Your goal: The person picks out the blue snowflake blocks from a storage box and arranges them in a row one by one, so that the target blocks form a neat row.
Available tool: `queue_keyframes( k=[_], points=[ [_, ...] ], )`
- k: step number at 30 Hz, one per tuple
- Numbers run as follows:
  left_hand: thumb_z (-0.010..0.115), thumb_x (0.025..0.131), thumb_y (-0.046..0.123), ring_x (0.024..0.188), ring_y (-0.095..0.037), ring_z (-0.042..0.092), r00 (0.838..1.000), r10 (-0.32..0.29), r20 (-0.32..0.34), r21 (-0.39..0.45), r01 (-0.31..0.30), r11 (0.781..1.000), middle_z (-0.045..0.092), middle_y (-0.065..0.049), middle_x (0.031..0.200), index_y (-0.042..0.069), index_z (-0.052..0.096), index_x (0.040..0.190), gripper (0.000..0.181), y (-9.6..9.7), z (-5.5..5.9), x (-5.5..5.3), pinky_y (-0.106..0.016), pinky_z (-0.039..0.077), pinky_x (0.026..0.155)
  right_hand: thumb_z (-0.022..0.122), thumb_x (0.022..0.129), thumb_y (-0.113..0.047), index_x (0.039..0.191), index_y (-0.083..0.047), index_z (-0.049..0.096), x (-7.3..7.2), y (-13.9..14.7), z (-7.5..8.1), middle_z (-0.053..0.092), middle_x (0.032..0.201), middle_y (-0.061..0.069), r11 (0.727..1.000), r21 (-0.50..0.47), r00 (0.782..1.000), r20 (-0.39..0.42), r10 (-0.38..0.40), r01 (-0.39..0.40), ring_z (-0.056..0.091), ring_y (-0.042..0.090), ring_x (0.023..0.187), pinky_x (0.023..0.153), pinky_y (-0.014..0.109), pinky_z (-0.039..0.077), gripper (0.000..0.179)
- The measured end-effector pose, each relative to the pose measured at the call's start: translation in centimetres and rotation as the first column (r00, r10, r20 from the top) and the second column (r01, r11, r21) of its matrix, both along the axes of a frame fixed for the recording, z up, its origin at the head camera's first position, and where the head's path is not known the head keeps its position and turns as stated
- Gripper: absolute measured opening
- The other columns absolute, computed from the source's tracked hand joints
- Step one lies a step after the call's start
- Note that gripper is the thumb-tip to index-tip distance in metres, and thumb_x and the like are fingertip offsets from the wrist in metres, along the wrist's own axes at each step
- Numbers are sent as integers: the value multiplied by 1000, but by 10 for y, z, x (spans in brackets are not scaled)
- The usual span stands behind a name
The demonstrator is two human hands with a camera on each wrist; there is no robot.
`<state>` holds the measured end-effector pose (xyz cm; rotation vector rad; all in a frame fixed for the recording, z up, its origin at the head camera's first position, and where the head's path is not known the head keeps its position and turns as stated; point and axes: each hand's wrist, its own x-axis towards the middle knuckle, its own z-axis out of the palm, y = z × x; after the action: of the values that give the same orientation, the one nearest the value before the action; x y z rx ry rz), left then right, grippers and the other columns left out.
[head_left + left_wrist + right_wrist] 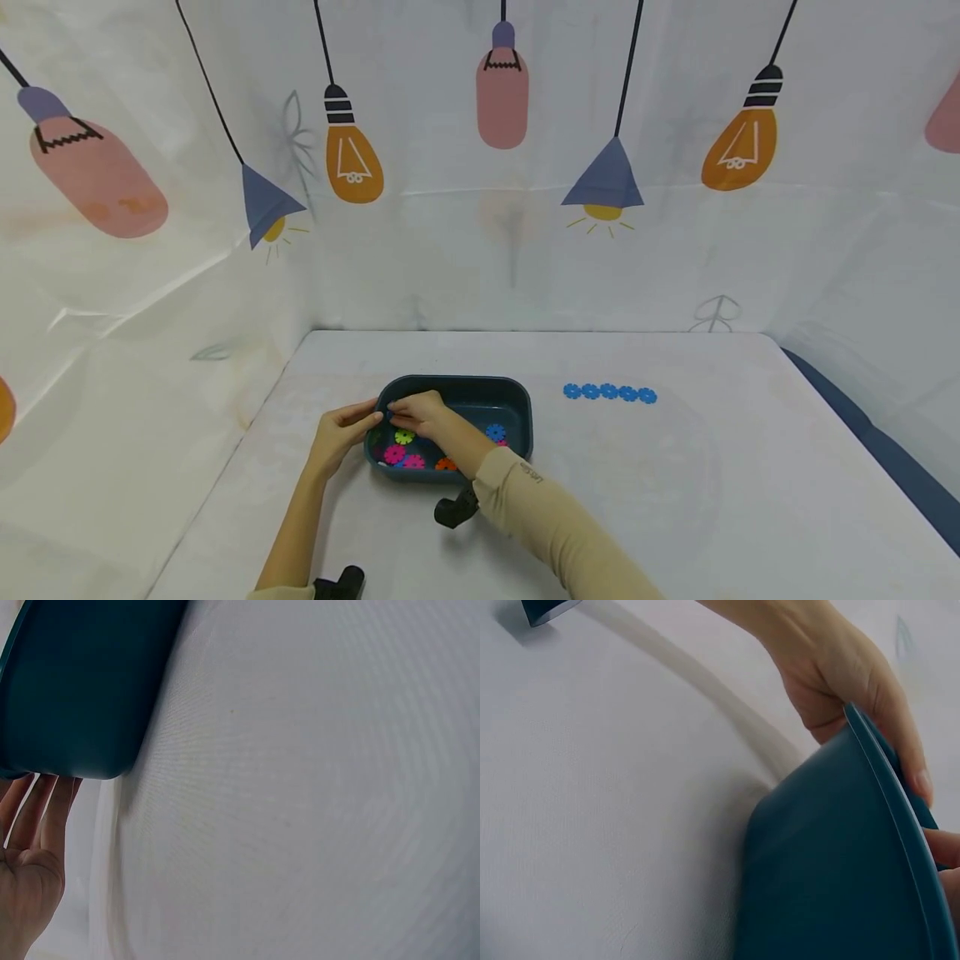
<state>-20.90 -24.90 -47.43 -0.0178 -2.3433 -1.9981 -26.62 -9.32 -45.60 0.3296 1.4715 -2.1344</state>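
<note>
both hands at the tray, row of five blue flowers off to the right

dark teal tray (pixel 487 400) sits on the white surface (pixel 637 508), upright, just left of the middle. left hand (pixel 342 432) at the tray's left end: thumb over the rim, fingers fairly straight along the outside wall, so it pinches the rim between them. left wrist view shows those fingers against the tray's outer end.

right hand (pixel 422 414) reaches over the front edge into the tray, fingers bent and close together near the left wall, right by the left thumb. cannot tell if it has hold of anything; fingertips mostly hidden.

loose flower pieces lie in the tray: yellow-green flower (pixel 404 436) below the right hand, pink flower (pixel 394 453) near the front left corner, orange flower (pixel 446 463) at the front wall, blue flower (pixel 495 432) toward the right end, bit of pink just below it. some partly covered by the forearm.

blue flower row (pixel 609 395) lies on the surface, right of the tray and well apart from it, pieces side by side, sloping down slightly to the right.

beige sleeve (pixel 547 521) on the right arm. white sheet (pixel 450 258) behind, printed with hanging lamps and bulbs.
</note>
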Motion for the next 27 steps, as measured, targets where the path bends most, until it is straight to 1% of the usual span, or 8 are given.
queue_keyframes(
  k=[5,7,12,15,18,21,23,27],
  points=[
    [65,89,12,93,-2,63,1000,-13,-6,4,13,1000,56,-26,125,-9,56,125,42,0,1,0,-29,54,79,67,82,6,104,11,65,2,-4,1,68,96,16,998,64,1000,-20,13,-12,68,24,87,80,33,54,22],
    [65,89,12,94,-2,62,1000,-15,-7,4,15,1000,55,-26,125,-9,56,125,42,0,1,0,-30,54,80,67,82,7,104,11,64,3,-3,3,68,94,16,997,81,1000,-27,10,-8,68,24,85,78,32,55,22],
    [65,89,13,93,-2,62,1000,-8,-2,6,8,1000,55,-26,126,-8,56,125,42,-1,1,1,-29,54,80,63,81,10,103,13,64,4,3,7,69,95,20,998,66,1000,-23,-3,5,68,27,87,75,32,55,22],
    [65,89,13,93,-2,63,1000,-2,-1,1,2,1000,56,-26,125,-8,56,125,42,-1,1,1,-29,54,79,61,79,13,99,12,65,3,10,8,68,92,18,999,34,999,-30,-10,11,69,26,80,73,31,56,21],
    [66,89,13,92,-1,63,1000,6,2,-8,-6,1000,56,-24,125,-7,57,125,42,-1,0,0,-29,54,79,61,81,14,104,12,65,2,20,10,66,97,18,1000,14,997,-80,-1,2,69,26,80,73,31,56,24],
    [66,89,14,92,-1,63,1000,13,6,-12,-13,1000,57,-23,125,-6,57,125,43,-1,-1,0,-29,54,79,60,84,11,109,12,64,2,34,17,65,102,21,999,19,988,-150,37,-35,69,28,84,75,31,56,26],
    [67,88,15,92,-1,63,1000,20,11,-15,-19,1000,57,-22,125,-6,57,125,44,0,-1,0,-29,54,79,60,86,9,112,12,63,1,46,24,64,104,22,997,28,977,-199,70,-65,69,27,85,75,31,55,26],
    [67,88,15,91,-1,63,1000,26,14,-19,-26,999,58,-22,125,-6,57,125,43,0,-1,1,-28,54,78,59,87,8,114,14,60,1,70,37,65,99,20,993,46,949,-292,118,-110,69,20,75,73,29,56,27]
  ],
)
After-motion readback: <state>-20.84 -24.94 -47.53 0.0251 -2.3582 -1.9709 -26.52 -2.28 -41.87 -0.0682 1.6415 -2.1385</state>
